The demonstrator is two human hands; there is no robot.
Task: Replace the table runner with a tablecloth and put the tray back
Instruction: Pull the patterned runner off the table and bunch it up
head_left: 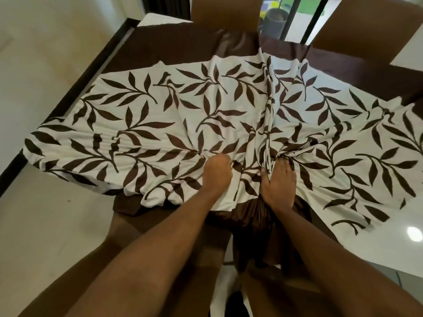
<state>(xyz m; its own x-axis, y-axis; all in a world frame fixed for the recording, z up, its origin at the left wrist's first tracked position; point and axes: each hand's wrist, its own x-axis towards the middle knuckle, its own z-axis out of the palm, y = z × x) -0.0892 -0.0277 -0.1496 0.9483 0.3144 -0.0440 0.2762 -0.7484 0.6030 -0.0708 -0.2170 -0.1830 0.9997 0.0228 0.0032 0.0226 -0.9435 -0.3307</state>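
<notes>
Draping the white table (389,255), tablecloth (160,106) is bunched in left fingers (224,160), pressed under straight right fingers (286,165).

Brown chairs (225,12), pale floor (34,65), window (295,17)
</notes>
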